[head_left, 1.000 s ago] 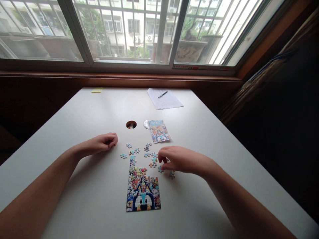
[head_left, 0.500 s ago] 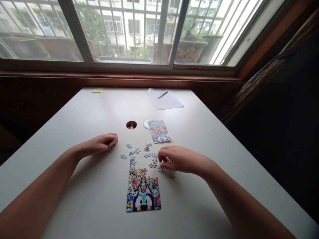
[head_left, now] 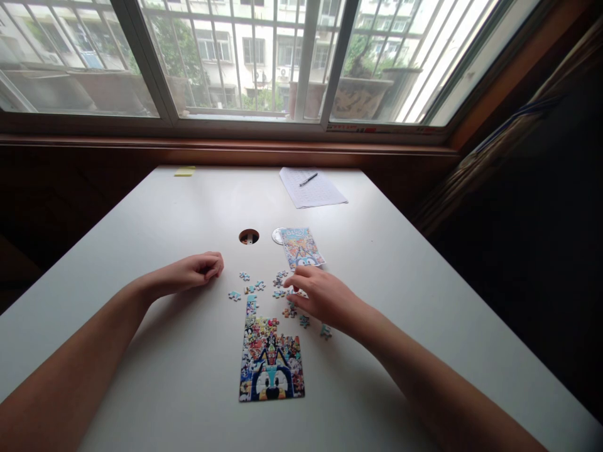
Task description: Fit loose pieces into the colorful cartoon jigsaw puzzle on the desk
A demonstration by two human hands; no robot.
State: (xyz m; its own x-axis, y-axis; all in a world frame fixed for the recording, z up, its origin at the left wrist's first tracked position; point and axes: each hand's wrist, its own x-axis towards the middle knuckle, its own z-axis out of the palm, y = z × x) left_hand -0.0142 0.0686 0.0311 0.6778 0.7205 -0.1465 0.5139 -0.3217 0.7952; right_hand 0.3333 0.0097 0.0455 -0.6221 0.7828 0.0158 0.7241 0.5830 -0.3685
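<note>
While the left hand (head_left: 195, 271) rests curled off to the side, the nearer right hand (head_left: 320, 298), fingers spread, touches the loose pieces (head_left: 281, 276).

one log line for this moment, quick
left hand: curled on table | right hand: fingers on loose puzzle pieces | jigsaw: partly assembled
</note>
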